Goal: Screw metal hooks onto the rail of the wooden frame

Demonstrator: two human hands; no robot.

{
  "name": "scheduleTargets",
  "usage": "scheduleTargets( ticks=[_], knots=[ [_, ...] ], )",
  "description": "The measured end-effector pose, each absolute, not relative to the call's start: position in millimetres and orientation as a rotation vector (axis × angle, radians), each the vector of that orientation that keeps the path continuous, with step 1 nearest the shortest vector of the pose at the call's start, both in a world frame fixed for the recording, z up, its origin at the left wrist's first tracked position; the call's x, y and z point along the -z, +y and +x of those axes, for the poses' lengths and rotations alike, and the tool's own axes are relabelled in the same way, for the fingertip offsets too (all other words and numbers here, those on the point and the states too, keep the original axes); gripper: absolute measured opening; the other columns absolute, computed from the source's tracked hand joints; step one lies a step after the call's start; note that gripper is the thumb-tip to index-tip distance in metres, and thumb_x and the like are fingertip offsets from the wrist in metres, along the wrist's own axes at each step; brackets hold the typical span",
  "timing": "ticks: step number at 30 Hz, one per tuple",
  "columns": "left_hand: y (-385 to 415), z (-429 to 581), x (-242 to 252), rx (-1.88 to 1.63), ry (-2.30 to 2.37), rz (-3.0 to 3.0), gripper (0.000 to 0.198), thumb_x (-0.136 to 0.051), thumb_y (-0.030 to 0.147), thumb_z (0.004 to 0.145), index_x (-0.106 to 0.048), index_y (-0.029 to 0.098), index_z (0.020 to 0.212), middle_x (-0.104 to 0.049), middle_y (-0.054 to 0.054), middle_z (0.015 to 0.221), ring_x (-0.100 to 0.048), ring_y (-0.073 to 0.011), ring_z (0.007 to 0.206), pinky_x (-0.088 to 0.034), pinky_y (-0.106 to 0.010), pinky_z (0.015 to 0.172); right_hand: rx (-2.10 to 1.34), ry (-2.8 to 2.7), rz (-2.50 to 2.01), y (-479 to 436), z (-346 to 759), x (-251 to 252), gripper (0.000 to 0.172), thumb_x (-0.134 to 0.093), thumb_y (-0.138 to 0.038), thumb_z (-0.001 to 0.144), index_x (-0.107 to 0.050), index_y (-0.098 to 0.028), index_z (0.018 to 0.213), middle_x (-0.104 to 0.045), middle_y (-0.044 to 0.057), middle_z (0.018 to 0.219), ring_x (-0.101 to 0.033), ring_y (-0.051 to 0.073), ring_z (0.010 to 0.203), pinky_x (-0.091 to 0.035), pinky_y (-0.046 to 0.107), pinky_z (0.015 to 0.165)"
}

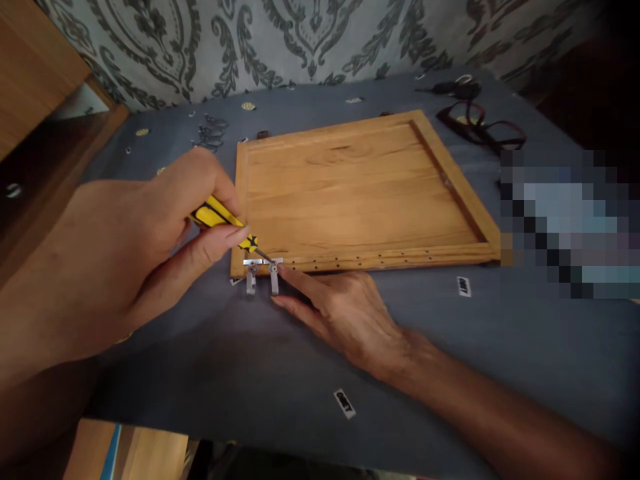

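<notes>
My left hand (pixel 165 233) grips a yellow-and-black screwdriver (pixel 225 220), its shaft slanting down to the right. The screwdriver's tip meets a small metal hook (pixel 274 277) on the near rail of a framed wooden panel (pixel 340 193). The index finger and thumb of my right hand (pixel 345 307) close in on that hook from its right side and lower end. Just left of it, a matching metal hook (pixel 251 277) sits on the same rail. Both hooks project past the panel's near edge. A row of dark holes runs along the rail to the right.
Several loose metal hooks (pixel 210 132) lie at the back left of the blue-grey cloth (pixel 400 353). Glasses (pixel 483 127) and a bunch of keys (pixel 457 87) rest behind the panel's right side. A wooden cabinet (pixel 40 60) stands at left; a pixelated patch covers the right.
</notes>
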State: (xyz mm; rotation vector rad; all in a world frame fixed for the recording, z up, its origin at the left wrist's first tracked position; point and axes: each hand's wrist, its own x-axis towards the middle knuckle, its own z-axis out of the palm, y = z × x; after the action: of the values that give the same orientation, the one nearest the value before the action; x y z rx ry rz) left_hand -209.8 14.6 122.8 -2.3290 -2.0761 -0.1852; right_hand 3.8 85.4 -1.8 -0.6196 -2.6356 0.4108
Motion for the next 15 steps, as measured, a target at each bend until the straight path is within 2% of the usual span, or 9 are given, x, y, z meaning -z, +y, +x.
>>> scheduleTargets(
  ticks=[3, 8, 15],
  knots=[
    [15.3, -208.0, -121.1, 0.201, -1.995, -2.322, 0.033, -0.036, 0.051, 0.095, -0.048, 0.025, 0.11, -0.052, 0.007, 0.083, -0.054, -0.0079, 0.063, -0.034, -0.029, 0.065, -0.404, -2.643, -0.608, 85.9, 3.8, 1.7, 0.03, -0.06, -0.04, 0.095, -0.069, -0.017, 0.111, -0.078, 0.004, 0.078, -0.071, 0.019, 0.067, -0.043, 0.028, 0.057],
    [15.4, -207.0, -121.2, 0.173, -2.034, -2.313, 0.031, -0.037, 0.05, 0.094, -0.048, 0.024, 0.108, -0.048, 0.008, 0.074, -0.053, -0.0078, 0.061, -0.036, -0.028, 0.067, -0.39, -2.632, -0.61, 85.4, 3.3, 1.8, 0.03, -0.062, -0.04, 0.093, -0.07, -0.017, 0.111, -0.078, 0.004, 0.078, -0.071, 0.019, 0.066, -0.042, 0.028, 0.056],
    [11.8, -204.0, -122.8, 0.189, -2.031, -2.35, 0.032, -0.039, 0.051, 0.095, -0.049, 0.025, 0.109, -0.048, 0.01, 0.075, -0.05, -0.005, 0.057, -0.036, -0.027, 0.067, -0.386, -2.625, -0.605, 85.9, 3.6, 1.5, 0.03, -0.061, -0.04, 0.094, -0.07, -0.016, 0.111, -0.078, 0.004, 0.075, -0.071, 0.02, 0.065, -0.041, 0.029, 0.055]
  ],
)
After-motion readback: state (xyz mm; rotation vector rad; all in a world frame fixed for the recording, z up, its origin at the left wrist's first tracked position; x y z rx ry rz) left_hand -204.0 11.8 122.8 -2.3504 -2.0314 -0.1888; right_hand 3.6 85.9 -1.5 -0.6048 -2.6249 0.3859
